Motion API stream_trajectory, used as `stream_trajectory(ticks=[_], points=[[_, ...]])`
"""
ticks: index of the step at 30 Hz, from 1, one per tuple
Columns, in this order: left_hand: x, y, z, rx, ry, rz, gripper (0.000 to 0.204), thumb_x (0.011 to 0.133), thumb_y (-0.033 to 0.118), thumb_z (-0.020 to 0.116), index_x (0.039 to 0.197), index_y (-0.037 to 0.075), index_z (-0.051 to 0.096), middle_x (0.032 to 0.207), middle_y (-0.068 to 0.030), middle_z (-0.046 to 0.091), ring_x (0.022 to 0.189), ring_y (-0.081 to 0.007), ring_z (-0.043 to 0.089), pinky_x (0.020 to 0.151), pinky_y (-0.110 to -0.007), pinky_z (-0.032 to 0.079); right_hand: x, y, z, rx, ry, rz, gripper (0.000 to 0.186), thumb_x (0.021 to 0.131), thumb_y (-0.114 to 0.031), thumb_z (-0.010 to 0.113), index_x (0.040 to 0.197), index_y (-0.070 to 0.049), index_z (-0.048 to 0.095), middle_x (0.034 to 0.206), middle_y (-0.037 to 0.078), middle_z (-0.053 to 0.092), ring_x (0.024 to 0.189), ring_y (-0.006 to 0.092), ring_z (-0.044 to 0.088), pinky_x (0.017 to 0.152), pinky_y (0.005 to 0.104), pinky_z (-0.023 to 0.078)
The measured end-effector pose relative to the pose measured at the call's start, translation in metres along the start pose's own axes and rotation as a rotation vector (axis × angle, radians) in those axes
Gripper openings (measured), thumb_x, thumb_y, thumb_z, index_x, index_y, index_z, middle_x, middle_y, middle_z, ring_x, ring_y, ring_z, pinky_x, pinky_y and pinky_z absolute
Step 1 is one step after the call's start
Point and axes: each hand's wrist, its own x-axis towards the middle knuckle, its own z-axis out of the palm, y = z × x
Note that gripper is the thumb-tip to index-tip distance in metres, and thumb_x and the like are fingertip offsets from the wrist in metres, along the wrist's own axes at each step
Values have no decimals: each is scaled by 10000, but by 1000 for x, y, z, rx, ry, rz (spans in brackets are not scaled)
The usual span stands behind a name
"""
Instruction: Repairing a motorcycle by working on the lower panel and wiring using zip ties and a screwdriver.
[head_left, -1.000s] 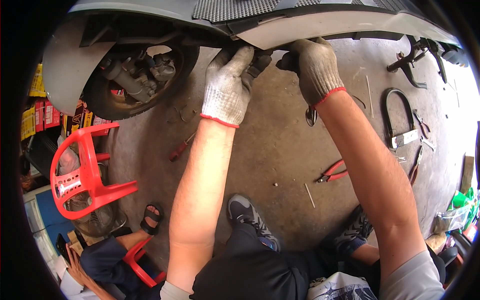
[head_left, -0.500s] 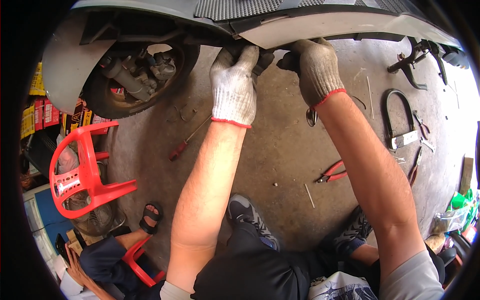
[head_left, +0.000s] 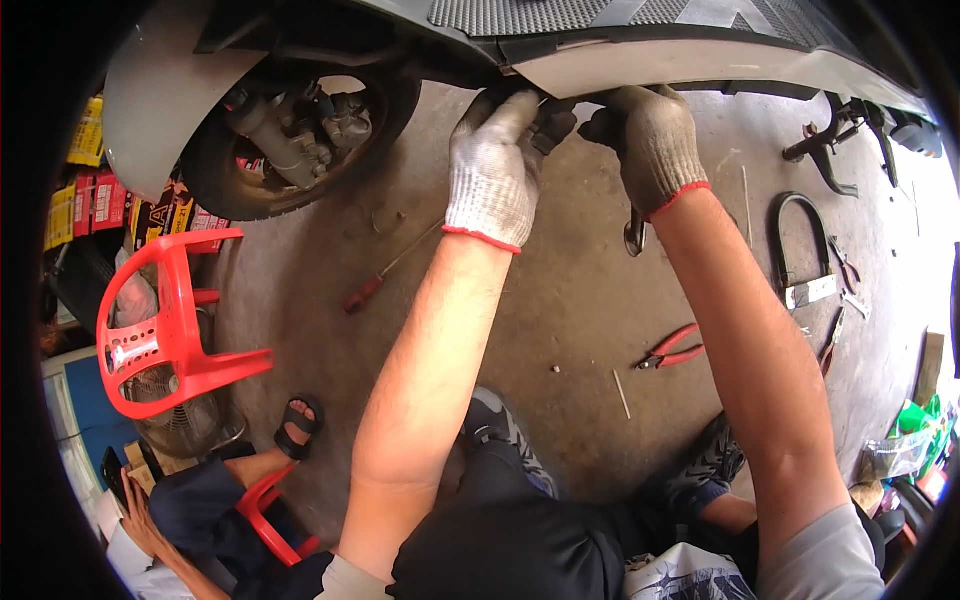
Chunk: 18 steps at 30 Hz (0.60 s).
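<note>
Both my hands wear whitish knit gloves with red cuffs and dark, dirty fingers. They are raised to the lower edge of a scooter's pale side panel (head_left: 690,62). My left hand (head_left: 495,170) is closed at the panel's front corner, thumb on top; what its fingers hold is hidden. A little to the right, my right hand (head_left: 660,145) curls its fingers beneath the same edge, closed, their grip hidden by the panel and glove. A shiny metal piece (head_left: 634,236) shows beside my right wrist; I cannot tell what it is.
The scooter's wheel (head_left: 235,190) is at upper left. On the concrete lie a red-handled screwdriver (head_left: 365,292), red-handled cutters (head_left: 672,348) and a black U-shaped lock (head_left: 780,235). A red plastic chair (head_left: 175,320) stands left; near it another person's hand (head_left: 140,515) holds a phone.
The scooter and my hands sit slightly farther right and lower in the picture, as the whole view has shifted. Both hands remain at the panel's edge.
</note>
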Motion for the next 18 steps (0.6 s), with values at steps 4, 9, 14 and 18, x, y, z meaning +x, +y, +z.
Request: stream_trajectory(ticks=[4, 9, 14, 18], points=[[-2, 2, -6, -89, 74, -164, 343, 1050, 249, 433, 1221, -27, 541, 1034, -182, 676, 943, -327, 663, 887, -444, 537, 2, 2, -1, 23, 8, 9, 242, 883, -53, 586, 1082, 74, 636, 911, 180, 690, 735, 244, 655, 730, 352, 544], [3, 14, -9, 274, -130, -238, 370, 1021, 332, 517, 1158, -2, 599, 952, -135, 677, 784, -225, 652, 699, -355, 531, 2, 2, -1, 29, -23, -16, 247, 875, -33, 593, 1091, 82, 628, 929, 183, 684, 730, 242, 649, 735, 355, 550], [13, 12, -10, 320, -121, -270, 311, 995, 311, 573, 1075, 19, 642, 863, -89, 660, 703, -185, 624, 626, -321, 510, 2, 2, 0, 32, -6, -53, 245, 878, -37, 593, 1083, 93, 626, 917, 182, 681, 735, 241, 650, 733, 351, 551], [13, 8, -14, 239, -117, -207, 266, 979, 237, 609, 1036, -22, 638, 826, -117, 672, 635, -193, 637, 585, -326, 537, -1, 1, -1, 16, -23, -50, 247, 870, -26, 586, 1080, 97, 626, 881, 183, 681, 749, 251, 664, 741, 352, 553]])
